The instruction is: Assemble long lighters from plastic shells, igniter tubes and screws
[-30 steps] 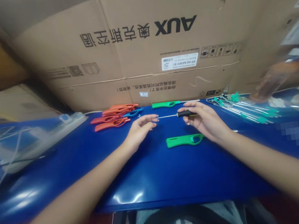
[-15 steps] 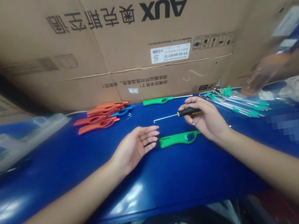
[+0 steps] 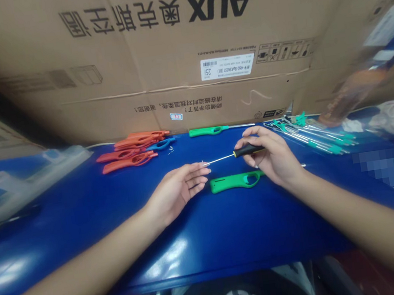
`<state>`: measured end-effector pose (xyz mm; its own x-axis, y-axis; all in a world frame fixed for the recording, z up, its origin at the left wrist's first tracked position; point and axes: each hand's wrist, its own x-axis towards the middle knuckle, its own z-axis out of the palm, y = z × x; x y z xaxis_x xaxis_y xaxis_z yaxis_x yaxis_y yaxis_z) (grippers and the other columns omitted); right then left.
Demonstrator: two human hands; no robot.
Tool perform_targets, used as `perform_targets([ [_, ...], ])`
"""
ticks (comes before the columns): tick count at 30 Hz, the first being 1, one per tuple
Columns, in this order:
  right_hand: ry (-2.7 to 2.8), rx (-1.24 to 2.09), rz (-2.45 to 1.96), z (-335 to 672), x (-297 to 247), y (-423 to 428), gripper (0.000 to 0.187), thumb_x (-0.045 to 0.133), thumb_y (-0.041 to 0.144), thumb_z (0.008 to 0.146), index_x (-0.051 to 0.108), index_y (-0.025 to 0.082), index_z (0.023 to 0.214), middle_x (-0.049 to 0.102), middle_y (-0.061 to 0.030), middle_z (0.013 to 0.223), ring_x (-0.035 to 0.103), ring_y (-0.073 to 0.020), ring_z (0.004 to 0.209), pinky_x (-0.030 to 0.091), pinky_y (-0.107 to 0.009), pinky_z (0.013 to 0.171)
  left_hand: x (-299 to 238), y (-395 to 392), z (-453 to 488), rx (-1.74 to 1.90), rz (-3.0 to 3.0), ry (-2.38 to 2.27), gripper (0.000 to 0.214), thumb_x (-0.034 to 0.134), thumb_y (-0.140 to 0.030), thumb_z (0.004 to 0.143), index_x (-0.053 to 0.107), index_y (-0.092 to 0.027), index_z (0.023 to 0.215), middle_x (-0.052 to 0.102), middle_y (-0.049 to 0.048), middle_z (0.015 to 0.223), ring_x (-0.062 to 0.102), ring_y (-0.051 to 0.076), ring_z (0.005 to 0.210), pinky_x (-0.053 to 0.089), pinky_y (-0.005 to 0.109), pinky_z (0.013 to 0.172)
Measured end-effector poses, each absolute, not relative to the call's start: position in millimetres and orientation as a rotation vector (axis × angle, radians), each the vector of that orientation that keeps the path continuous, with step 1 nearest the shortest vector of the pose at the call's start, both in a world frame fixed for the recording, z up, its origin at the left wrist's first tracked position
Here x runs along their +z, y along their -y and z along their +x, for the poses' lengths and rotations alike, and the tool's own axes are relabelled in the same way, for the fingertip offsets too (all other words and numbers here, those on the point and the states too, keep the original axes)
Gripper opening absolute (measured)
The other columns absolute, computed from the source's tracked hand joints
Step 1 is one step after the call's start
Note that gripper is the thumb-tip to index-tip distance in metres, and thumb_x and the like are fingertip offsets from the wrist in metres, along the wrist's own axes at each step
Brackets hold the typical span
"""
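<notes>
I am observing the right hand (image 3: 274,156) grasping a black-handled screwdriver (image 3: 244,150) over the blue table (image 3: 210,243), shaft reaching the left hand (image 3: 174,192), grip indeterminate.

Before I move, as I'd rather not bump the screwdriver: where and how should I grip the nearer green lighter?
The nearer green lighter is probably best gripped by the solid left end of its handle, from the near side: it lies flat, crosswise, with that end uncovered, while the right hand hides part of its other end.
</notes>
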<state>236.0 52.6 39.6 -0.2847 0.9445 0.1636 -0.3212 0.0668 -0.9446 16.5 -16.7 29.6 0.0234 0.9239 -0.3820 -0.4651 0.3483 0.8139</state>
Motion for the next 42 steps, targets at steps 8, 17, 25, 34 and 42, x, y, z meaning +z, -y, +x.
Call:
perform_targets([
  [8, 1.240, 1.489, -0.734, 234.5, 41.1, -50.2, 0.014, 0.067, 0.025, 0.077, 0.058, 0.022, 0.087, 0.074, -0.0026, 0.076, 0.051, -0.0109, 0.043, 0.035, -0.026, 0.042, 27.2, 17.2, 18.9, 1.152, 0.570, -1.099, 0.008, 0.073, -0.012, 0.087, 0.078, -0.011, 0.093, 0.076, 0.0073, 0.084, 0.067, 0.008, 0.065, 0.056, 0.017, 0.064],
  [17, 1.263, 1.446, -0.714, 236.4, 38.9, -49.1, 0.012, 0.066, 0.024, 0.079, 0.057, 0.022, 0.088, 0.074, -0.0027, 0.077, 0.051, -0.0112, 0.041, 0.035, -0.026, 0.040, 26.0, 16.1, 17.1, 1.152, 0.545, -1.105, 0.007, 0.072, -0.011, 0.086, 0.078, -0.011, 0.092, 0.075, 0.0064, 0.081, 0.067, 0.009, 0.065, 0.055, 0.017, 0.063],
  [25, 1.259, 1.374, -0.704, 238.5, 38.5, -52.1, 0.011, 0.065, 0.026, 0.078, 0.058, 0.023, 0.086, 0.073, -0.0034, 0.077, 0.053, -0.0123, 0.047, 0.034, -0.026, 0.041, 27.2, 15.9, 17.1, 1.164, 0.544, -1.107, 0.008, 0.074, -0.011, 0.085, 0.078, -0.011, 0.092, 0.075, 0.0065, 0.082, 0.066, 0.008, 0.064, 0.055, 0.017, 0.063],
  [34, 1.274, 1.388, -0.710, 238.5, 39.1, -51.2, 0.011, 0.064, 0.025, 0.079, 0.057, 0.023, 0.087, 0.073, -0.0025, 0.076, 0.052, -0.0112, 0.042, 0.033, -0.026, 0.039, 26.7, 15.4, 18.3, 1.175, 0.550, -1.116, 0.009, 0.075, -0.010, 0.084, 0.079, -0.010, 0.092, 0.074, 0.0065, 0.080, 0.065, 0.007, 0.063, 0.054, 0.016, 0.062],
  [42, 1.262, 1.365, -0.735, 237.9, 41.8, -49.4, 0.013, 0.066, 0.028, 0.078, 0.056, 0.024, 0.086, 0.073, -0.0021, 0.075, 0.050, -0.0111, 0.041, 0.031, -0.026, 0.038, 26.7, 16.8, 17.5, 1.181, 0.563, -1.101, 0.011, 0.077, -0.011, 0.082, 0.079, -0.010, 0.092, 0.075, 0.0069, 0.081, 0.065, 0.008, 0.064, 0.054, 0.016, 0.062],
])
